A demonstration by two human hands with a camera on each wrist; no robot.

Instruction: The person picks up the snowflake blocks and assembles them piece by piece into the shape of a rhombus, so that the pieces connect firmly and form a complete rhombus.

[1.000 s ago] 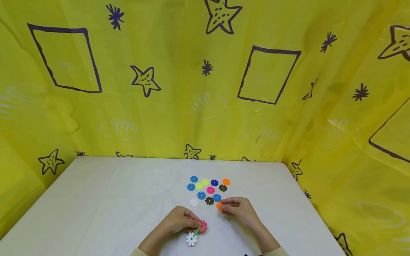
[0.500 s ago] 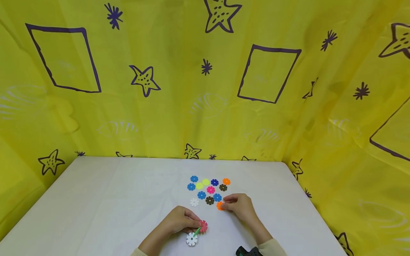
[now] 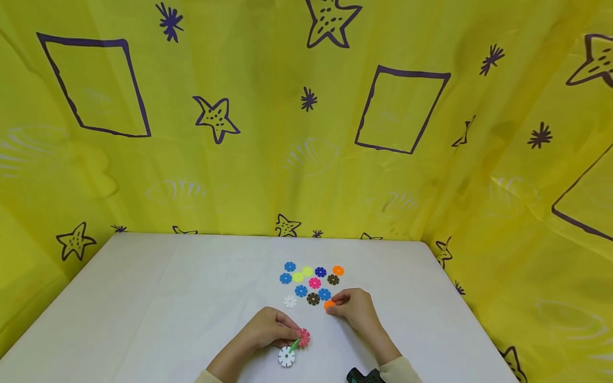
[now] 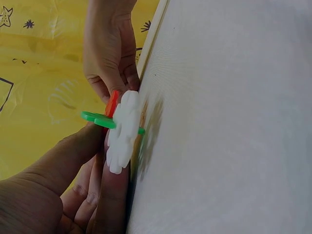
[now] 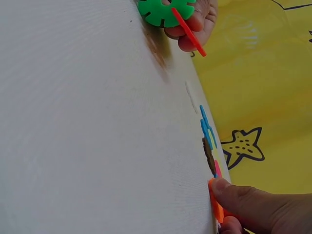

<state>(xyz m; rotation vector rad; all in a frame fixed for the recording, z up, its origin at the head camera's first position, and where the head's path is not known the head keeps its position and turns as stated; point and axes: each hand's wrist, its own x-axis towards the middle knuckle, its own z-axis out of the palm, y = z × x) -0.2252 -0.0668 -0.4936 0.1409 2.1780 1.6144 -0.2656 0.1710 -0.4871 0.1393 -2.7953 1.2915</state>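
Note:
In the head view my left hand (image 3: 270, 329) pinches a small chain of notched discs near the front of the table. The chain joins a red disc (image 3: 304, 337), a green disc (image 3: 294, 346) seen edge-on, and a white disc (image 3: 286, 357). Close up in the left wrist view, the green disc (image 4: 97, 119) crosses the white one (image 4: 124, 131) at an angle. My right hand (image 3: 356, 309) has thumb and fingertips on an orange notched disc (image 3: 329, 305) at the near edge of the loose discs. In the right wrist view the thumb presses the orange disc's (image 5: 214, 197) face, low against the tabletop.
Loose notched discs lie flat beyond my hands, including a white one (image 3: 290, 301), a brown one (image 3: 313, 299), a pink one (image 3: 314, 283) and several blue ones. A black object (image 3: 364, 375) shows by the right sleeve. Yellow patterned curtain (image 3: 249, 175) borders the white table (image 3: 167, 298).
My right wrist has swung slightly left and forward while the fingers stay at the orange disc. More of the black object shows by the sleeve. The left hand and its chain stay put.

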